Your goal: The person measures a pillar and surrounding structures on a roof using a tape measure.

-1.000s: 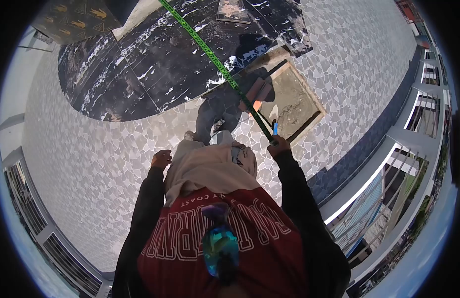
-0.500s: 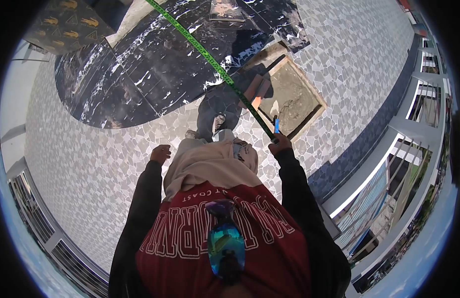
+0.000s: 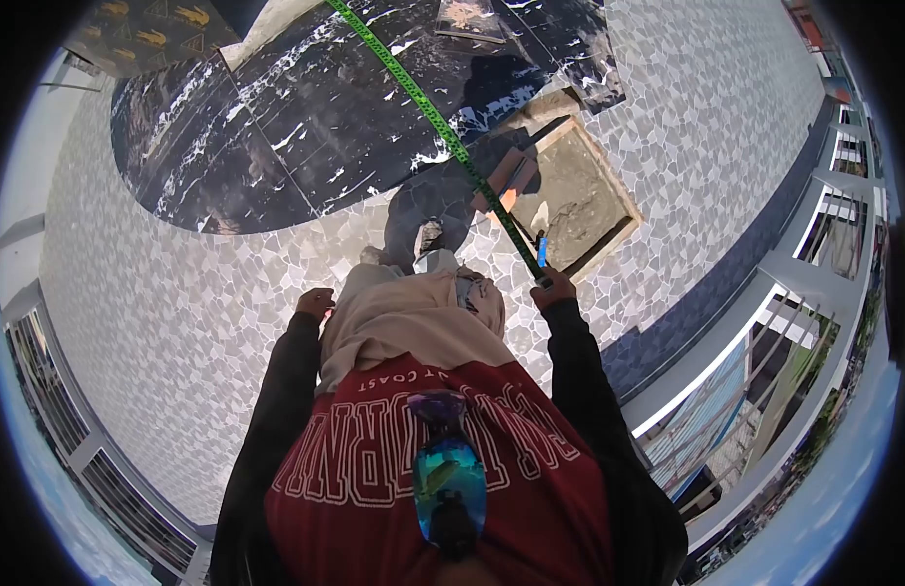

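Observation:
My right hand (image 3: 553,290) is closed on the near end of a long green strip (image 3: 409,86) with dark markings. The strip runs from this hand up and to the left, over the black marbled slabs (image 3: 325,107). Just beyond my right hand, a small blue-handled tool (image 3: 541,250) stands at the corner of a wooden tray (image 3: 623,186) of grey mortar (image 3: 577,200). My left hand (image 3: 315,302) hangs beside my left leg with its fingers curled; whether it holds anything is too small to tell.
A reddish-brown block (image 3: 507,176) lies at the tray's left edge. A patterned box (image 3: 149,37) stands at the upper left. Grey stone-patterned floor (image 3: 228,313) surrounds the slabs. A white railing (image 3: 765,352) runs along the right.
The view has shifted slightly, so the slabs and box sit a little higher and further right. The green strip's far part appears further right, its near end still in my right hand.

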{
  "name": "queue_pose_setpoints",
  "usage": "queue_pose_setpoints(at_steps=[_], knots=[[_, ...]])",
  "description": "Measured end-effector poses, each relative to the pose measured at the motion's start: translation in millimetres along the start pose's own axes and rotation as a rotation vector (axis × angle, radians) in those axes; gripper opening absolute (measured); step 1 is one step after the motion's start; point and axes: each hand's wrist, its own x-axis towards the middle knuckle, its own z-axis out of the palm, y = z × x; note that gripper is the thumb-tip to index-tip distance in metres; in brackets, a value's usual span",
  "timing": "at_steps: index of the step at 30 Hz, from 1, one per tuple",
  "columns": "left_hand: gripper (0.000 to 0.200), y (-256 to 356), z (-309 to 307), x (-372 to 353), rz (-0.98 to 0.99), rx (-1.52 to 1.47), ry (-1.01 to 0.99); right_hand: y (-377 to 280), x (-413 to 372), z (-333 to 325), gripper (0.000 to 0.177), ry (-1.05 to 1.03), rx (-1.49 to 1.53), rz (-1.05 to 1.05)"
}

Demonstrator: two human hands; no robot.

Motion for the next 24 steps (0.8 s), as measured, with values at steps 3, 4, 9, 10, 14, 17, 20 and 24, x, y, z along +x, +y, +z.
queue_pose_setpoints(at_steps=[3,4,9,10,14,17,20,24], knots=[[0.028,-12,-3,1,-0.074,-0.034,-0.019,0,0,1,0.04,-0.034,-0.006,0.022],[0.026,-12,-4,0,-0.146,-0.037,-0.032,0,-1,1,0.04,-0.007,0.011,0.0],[0.026,-26,-5,28,0.67,0.981,-0.134,1,1,2,0.039,0.018,0.024,0.0],[0.027,-6,0,26,0.594,1.125,-0.285,1,0,3,0.04,0.022,0.044,-0.005],[0.033,40,16,25,0.295,1.011,-0.416,-2,-1,1,0.043,0.023,0.052,0.012],[0.037,50,29,35,0.205,0.721,-0.346,-1,-1,2,0.043,0.039,0.015,-0.007],[0.038,72,46,42,0.34,0.847,-0.535,1,-1,3,0.046,0.021,0.027,-0.007],[0.037,95,59,38,0.638,1.002,-0.817,-12,-5,-9,0.044,0.024,0.033,0.038]])
